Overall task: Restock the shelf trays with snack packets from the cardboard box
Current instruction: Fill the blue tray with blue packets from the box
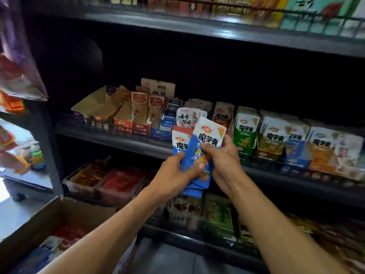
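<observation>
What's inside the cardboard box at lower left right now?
The cardboard box holds red packets and blue-and-white packets. The left forearm covers the box's right part, so the amount left is unclear.

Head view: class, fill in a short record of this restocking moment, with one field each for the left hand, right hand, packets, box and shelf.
left hand: left hand grips the lower part of a stack of blue snack packets
right hand: right hand pinches the front packet of the stack
packets: fanned, held in front of the middle shelf
box: cardboard box at lower left, open, packets inside
shelf: display trays of similar packets in a row
</observation>
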`<action>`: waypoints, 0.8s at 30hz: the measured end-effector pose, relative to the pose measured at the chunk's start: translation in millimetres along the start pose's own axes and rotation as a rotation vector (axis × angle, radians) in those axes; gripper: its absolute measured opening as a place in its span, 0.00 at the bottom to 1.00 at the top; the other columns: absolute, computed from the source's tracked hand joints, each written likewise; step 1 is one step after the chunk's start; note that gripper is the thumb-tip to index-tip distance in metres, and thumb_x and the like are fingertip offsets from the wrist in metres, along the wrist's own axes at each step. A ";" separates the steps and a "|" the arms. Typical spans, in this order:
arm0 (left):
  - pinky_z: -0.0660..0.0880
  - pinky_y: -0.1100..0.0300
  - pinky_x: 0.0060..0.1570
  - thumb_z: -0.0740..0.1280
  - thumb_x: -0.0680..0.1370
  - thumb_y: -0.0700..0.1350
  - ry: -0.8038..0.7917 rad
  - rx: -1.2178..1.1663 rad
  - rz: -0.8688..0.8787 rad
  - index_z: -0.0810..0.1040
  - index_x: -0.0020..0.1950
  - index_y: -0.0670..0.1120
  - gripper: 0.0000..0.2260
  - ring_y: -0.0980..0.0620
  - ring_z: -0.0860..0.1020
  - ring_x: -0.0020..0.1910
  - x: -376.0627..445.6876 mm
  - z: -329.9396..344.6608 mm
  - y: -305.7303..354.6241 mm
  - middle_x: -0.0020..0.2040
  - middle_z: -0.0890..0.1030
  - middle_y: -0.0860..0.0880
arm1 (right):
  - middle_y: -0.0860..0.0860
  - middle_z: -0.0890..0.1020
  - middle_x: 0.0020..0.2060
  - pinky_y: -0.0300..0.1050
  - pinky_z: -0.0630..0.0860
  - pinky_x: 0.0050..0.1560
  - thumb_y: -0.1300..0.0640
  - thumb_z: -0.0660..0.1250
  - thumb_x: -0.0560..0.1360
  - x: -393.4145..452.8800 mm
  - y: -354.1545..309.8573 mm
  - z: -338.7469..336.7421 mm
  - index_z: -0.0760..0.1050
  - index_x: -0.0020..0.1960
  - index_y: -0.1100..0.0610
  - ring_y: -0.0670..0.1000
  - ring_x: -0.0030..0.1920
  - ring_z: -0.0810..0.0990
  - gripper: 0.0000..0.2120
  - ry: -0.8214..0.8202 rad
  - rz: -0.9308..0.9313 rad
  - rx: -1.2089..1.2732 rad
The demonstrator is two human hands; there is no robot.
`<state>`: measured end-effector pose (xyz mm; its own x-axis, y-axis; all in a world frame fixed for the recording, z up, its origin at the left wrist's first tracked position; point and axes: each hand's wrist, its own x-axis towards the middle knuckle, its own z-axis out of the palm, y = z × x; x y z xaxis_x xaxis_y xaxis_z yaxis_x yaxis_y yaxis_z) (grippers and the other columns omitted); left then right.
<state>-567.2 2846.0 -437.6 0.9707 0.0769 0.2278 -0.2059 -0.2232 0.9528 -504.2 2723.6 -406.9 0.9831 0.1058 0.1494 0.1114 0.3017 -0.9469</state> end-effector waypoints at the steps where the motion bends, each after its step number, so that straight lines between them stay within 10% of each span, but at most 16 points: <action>1: 0.81 0.51 0.52 0.71 0.77 0.48 -0.025 0.012 0.002 0.80 0.52 0.52 0.05 0.54 0.84 0.47 1.5 9.9 2.5 0.47 0.86 0.52 | 0.55 0.84 0.50 0.48 0.83 0.41 0.73 0.68 0.74 -0.6 -5.7 -10.6 0.71 0.62 0.59 0.52 0.44 0.85 0.19 0.019 -0.011 0.013; 7: 0.81 0.53 0.50 0.70 0.78 0.43 -0.164 0.143 -0.031 0.79 0.55 0.49 0.06 0.53 0.84 0.46 21.5 51.9 20.7 0.50 0.85 0.49 | 0.51 0.79 0.53 0.47 0.82 0.38 0.68 0.73 0.71 -2.6 -54.0 -96.7 0.68 0.66 0.43 0.51 0.45 0.84 0.32 0.034 -0.129 -0.322; 16: 0.81 0.47 0.50 0.73 0.75 0.39 -0.388 0.076 -0.028 0.79 0.51 0.47 0.07 0.51 0.84 0.45 49.5 144.8 28.2 0.47 0.86 0.48 | 0.48 0.86 0.40 0.50 0.83 0.43 0.65 0.74 0.72 1.9 -115.2 -207.3 0.78 0.48 0.56 0.50 0.44 0.85 0.08 -0.148 0.024 -0.846; 21: 0.82 0.55 0.42 0.67 0.79 0.35 -0.366 0.192 0.081 0.77 0.46 0.45 0.05 0.56 0.81 0.33 74.0 178.5 36.2 0.42 0.81 0.43 | 0.54 0.84 0.41 0.39 0.78 0.29 0.66 0.72 0.73 12.8 -149.2 -271.1 0.77 0.49 0.58 0.45 0.34 0.83 0.08 0.074 -0.055 -0.884; 24: 0.81 0.48 0.40 0.62 0.81 0.36 -0.377 0.281 0.130 0.73 0.52 0.53 0.11 0.45 0.78 0.32 91.9 183.0 40.8 0.48 0.78 0.33 | 0.56 0.83 0.46 0.50 0.82 0.40 0.66 0.73 0.73 30.8 -169.7 -300.8 0.76 0.51 0.60 0.51 0.41 0.83 0.09 0.252 -0.175 -0.936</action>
<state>-463.6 2666.2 -414.5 0.9272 -0.3145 0.2034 -0.3373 -0.4651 0.8185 -449.2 2390.6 -327.4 0.9319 -0.1068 0.3465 0.2211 -0.5901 -0.7765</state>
